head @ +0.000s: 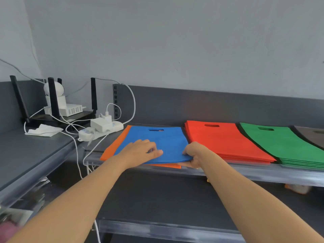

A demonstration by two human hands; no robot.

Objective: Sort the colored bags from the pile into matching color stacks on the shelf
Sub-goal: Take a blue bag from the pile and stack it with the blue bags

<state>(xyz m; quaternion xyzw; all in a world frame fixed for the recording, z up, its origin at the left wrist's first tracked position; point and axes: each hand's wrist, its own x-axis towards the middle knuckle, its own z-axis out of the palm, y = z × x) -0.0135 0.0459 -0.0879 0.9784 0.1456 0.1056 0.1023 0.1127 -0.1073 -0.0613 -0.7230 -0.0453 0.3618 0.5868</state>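
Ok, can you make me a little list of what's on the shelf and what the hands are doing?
top bag: blue bag, lying on an orange bag
left hand: rests on the blue bag
right hand: pinches the blue bag's near edge
stacks to the right: red stack, green stack, grey stack at the picture's edge
shelf: dark, clear front rail
left of the bags: white power strip, black router

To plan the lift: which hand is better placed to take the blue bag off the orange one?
Right. The right hand pinches the near corner of the blue bag; the left hand only lies on top.
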